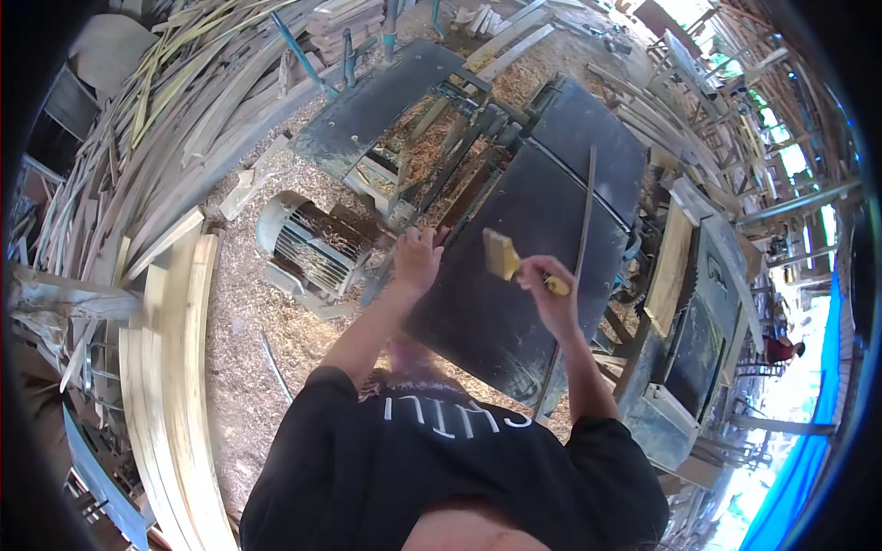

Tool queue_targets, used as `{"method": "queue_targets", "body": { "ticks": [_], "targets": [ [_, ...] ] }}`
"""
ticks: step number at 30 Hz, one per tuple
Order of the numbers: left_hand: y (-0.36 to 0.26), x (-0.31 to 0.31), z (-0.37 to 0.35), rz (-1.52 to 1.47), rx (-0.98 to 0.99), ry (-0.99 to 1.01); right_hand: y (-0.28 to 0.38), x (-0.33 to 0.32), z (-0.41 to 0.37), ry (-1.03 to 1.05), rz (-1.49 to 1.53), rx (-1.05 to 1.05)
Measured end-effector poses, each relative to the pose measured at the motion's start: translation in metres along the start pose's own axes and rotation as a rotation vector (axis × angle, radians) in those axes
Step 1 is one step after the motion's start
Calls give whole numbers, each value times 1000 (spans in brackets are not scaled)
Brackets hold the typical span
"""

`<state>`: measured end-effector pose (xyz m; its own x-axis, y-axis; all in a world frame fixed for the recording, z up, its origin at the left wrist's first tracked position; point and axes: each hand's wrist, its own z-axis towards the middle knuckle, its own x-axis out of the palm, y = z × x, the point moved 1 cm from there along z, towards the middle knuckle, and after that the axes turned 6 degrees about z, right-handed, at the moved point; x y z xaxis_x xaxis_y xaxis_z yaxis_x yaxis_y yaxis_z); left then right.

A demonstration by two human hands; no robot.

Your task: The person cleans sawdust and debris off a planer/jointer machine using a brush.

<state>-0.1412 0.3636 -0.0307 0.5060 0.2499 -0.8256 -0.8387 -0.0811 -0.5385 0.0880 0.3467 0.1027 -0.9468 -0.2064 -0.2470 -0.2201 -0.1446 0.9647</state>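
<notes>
My right hand [548, 280] is closed around the yellow handle of a paintbrush [501, 254]. The brush points to the left, its pale, wide bristles over the dark flat tabletop [514, 202] of a woodworking machine. At the left edge of that tabletop is my left hand [419, 259], its fingers curled. Whatever they may grip there is hidden. Just left of this hand sits a grey finned electric motor [317, 243], dusted with wood shavings. A long thin strip [586, 211] lies along the right part of the tabletop.
A second dark machine table [381, 96] stands farther off, beyond an open frame full of shavings. To the right is a toothed saw blade [687, 292] beside a wooden board [671, 266]. Long planks [170, 395] lie at left, with piled wood strips [184, 138] behind. Shavings cover the floor.
</notes>
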Motion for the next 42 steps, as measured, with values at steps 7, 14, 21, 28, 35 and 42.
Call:
{"method": "queue_targets", "body": {
  "ticks": [7,14,21,28,35,42],
  "targets": [
    [26,-26,-31,-150,154,-185,-18,63,114,-34,361,29],
    [141,-64,-128,-168,-282,-52,-87,183,235,-66,-225,-569],
    [311,-78,-310,-96,-485,-15,-122,296,186,515,-543,-299],
    [406,-95,-446,-298,-1214,42,-134,312,170,-110,-637,-184],
    [421,-118,-429,-788,-1546,40,-165,370,197,-225,205,112],
    [444,-124,-400,-893,-1503,29,-188,318,183,-600,294,160]
  ]
}}
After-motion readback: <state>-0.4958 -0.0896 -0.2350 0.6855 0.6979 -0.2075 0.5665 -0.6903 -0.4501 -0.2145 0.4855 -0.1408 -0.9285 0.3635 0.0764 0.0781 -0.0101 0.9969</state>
